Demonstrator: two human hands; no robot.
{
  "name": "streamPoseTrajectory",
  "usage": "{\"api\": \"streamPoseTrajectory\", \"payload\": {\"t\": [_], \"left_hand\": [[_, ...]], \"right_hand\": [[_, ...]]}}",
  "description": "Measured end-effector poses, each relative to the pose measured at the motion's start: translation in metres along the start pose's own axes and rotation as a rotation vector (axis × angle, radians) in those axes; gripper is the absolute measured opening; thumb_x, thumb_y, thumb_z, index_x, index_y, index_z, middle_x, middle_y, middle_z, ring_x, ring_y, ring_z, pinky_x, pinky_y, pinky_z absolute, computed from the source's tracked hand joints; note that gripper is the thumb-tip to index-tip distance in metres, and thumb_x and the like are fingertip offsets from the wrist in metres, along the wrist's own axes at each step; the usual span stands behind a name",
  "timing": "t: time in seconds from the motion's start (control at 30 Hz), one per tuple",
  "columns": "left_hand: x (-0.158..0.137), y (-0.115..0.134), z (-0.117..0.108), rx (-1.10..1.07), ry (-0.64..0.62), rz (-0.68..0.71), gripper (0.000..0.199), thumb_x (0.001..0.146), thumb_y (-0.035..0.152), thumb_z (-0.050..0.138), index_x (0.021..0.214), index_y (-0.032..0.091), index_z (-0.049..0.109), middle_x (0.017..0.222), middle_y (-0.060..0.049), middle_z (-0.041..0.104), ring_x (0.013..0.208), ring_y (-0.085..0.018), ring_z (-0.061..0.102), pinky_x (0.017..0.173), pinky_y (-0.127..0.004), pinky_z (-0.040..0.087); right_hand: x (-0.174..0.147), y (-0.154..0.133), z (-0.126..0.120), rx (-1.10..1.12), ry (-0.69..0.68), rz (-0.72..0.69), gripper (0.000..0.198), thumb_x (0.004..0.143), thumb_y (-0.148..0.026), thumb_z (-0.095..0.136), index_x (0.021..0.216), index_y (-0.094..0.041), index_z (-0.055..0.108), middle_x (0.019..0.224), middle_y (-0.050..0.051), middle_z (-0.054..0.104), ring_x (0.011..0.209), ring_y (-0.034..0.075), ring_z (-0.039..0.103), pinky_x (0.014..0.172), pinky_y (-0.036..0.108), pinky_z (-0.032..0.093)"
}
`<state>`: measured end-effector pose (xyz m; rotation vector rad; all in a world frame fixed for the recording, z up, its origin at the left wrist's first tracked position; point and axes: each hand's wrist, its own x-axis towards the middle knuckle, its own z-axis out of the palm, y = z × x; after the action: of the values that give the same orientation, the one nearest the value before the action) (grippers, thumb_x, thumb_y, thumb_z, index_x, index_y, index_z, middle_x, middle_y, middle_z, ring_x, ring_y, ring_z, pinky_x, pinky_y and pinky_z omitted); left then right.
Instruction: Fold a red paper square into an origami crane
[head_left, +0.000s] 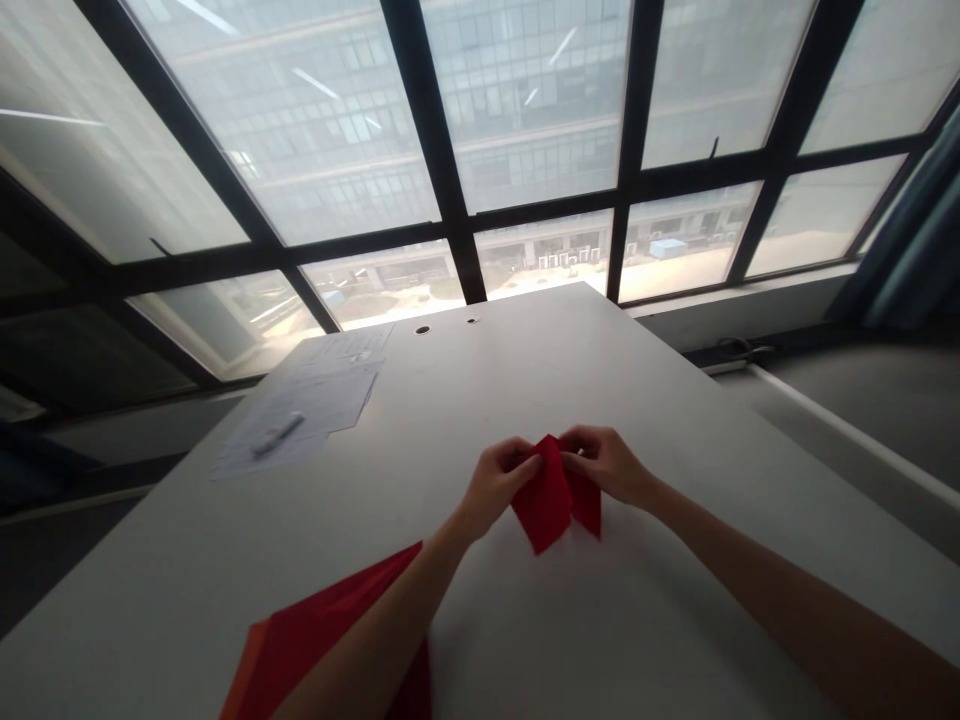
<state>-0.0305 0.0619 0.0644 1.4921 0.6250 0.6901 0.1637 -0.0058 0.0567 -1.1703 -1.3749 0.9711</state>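
Both hands hold one small folded piece of red paper (546, 505) up off the white table. My left hand (501, 478) pinches its left upper edge, thumb in front. On the other side, my right hand (606, 462) grips the upper right part between thumb and fingers. The paper has a peak at the top and two flaps that hang down, parted by a gap. Under my left forearm lies a larger red sheet or stack (330, 625) with an orange edge at its left; the arm hides part of it.
White papers (315, 400) lie at the table's (480, 400) far left, with a pen-like object (279, 434) on them. Two round cable holes sit near the far edge. Large black-framed windows (457, 210) stand beyond. A blue curtain (900, 240) hangs at right.
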Motion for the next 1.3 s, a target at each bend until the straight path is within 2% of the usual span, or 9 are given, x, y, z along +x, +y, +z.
{"api": "streamPoseTrajectory", "payload": {"t": [0.1,0.27,0.47,0.6,0.77,0.87,0.97,1.17,1.3], "left_hand": [[-0.003,0.008,0.000,-0.111,-0.022,-0.088,0.034,0.079,0.045,0.075,0.090,0.014,0.064,0.083,-0.005,0.067,0.070,-0.014,0.061,0.060,-0.021,0.047],[-0.004,0.009,-0.004,-0.278,-0.133,-0.242,0.036,0.075,0.038,0.081,0.094,0.014,0.062,0.089,-0.006,0.066,0.074,-0.014,0.063,0.063,-0.021,0.050],[-0.001,-0.002,-0.012,-0.521,-0.135,-0.243,0.032,0.081,0.039,0.076,0.099,0.015,0.064,0.092,-0.005,0.067,0.076,-0.013,0.064,0.072,-0.023,0.053],[-0.001,-0.006,-0.011,-0.550,-0.191,-0.253,0.032,0.085,0.037,0.073,0.108,0.016,0.065,0.103,-0.008,0.068,0.087,-0.016,0.066,0.080,-0.025,0.053],[0.001,-0.015,-0.013,-0.503,-0.210,-0.246,0.037,0.080,0.036,0.078,0.106,0.013,0.067,0.101,-0.010,0.069,0.085,-0.018,0.066,0.080,-0.028,0.053],[0.004,-0.021,-0.012,-0.536,-0.117,-0.217,0.043,0.075,0.041,0.081,0.106,0.015,0.066,0.102,-0.010,0.069,0.086,-0.020,0.067,0.081,-0.031,0.054],[0.005,-0.025,-0.008,-0.565,-0.049,-0.224,0.046,0.077,0.044,0.079,0.111,0.016,0.065,0.107,-0.010,0.069,0.090,-0.021,0.067,0.082,-0.032,0.055],[0.003,-0.027,-0.004,-0.610,-0.136,-0.206,0.047,0.084,0.036,0.075,0.124,0.017,0.059,0.118,-0.013,0.065,0.094,-0.019,0.066,0.080,-0.027,0.054],[0.002,-0.031,-0.005,-0.561,-0.169,-0.232,0.048,0.082,0.030,0.077,0.123,0.012,0.061,0.120,-0.017,0.065,0.100,-0.024,0.066,0.085,-0.031,0.054]], "right_hand": [[0.000,-0.004,-0.001,0.086,-0.051,0.106,0.041,0.077,-0.055,0.072,0.089,-0.015,0.070,0.083,0.006,0.071,0.072,0.018,0.062,0.063,0.028,0.048],[-0.003,-0.015,0.003,0.093,0.005,0.158,0.042,0.076,-0.056,0.073,0.085,-0.016,0.071,0.081,0.005,0.071,0.071,0.017,0.062,0.061,0.026,0.048],[-0.004,-0.024,-0.003,0.266,-0.218,0.425,0.048,0.072,-0.051,0.080,0.101,-0.014,0.071,0.094,0.010,0.073,0.082,0.022,0.068,0.066,0.029,0.054],[-0.004,-0.022,-0.002,0.347,-0.092,0.501,0.047,0.071,-0.049,0.082,0.099,-0.014,0.070,0.093,0.011,0.073,0.079,0.020,0.067,0.066,0.030,0.055],[-0.003,-0.024,0.004,0.340,0.038,0.436,0.038,0.079,-0.052,0.074,0.086,-0.015,0.068,0.080,0.007,0.069,0.068,0.016,0.062,0.059,0.026,0.052],[-0.002,-0.026,0.003,0.407,0.024,0.419,0.031,0.084,-0.047,0.070,0.087,-0.016,0.067,0.080,0.004,0.067,0.069,0.014,0.061,0.063,0.025,0.052],[-0.001,-0.023,0.003,0.429,-0.005,0.431,0.026,0.082,-0.039,0.072,0.097,-0.018,0.068,0.086,0.004,0.068,0.073,0.014,0.062,0.067,0.026,0.053],[-0.001,-0.011,0.010,0.355,0.131,0.497,0.022,0.078,-0.024,0.073,0.096,-0.015,0.064,0.080,0.004,0.068,0.068,0.013,0.062,0.064,0.026,0.053],[-0.002,-0.009,0.013,0.340,0.126,0.495,0.026,0.077,-0.025,0.072,0.099,-0.015,0.063,0.087,0.007,0.070,0.070,0.015,0.064,0.062,0.027,0.054]]}}
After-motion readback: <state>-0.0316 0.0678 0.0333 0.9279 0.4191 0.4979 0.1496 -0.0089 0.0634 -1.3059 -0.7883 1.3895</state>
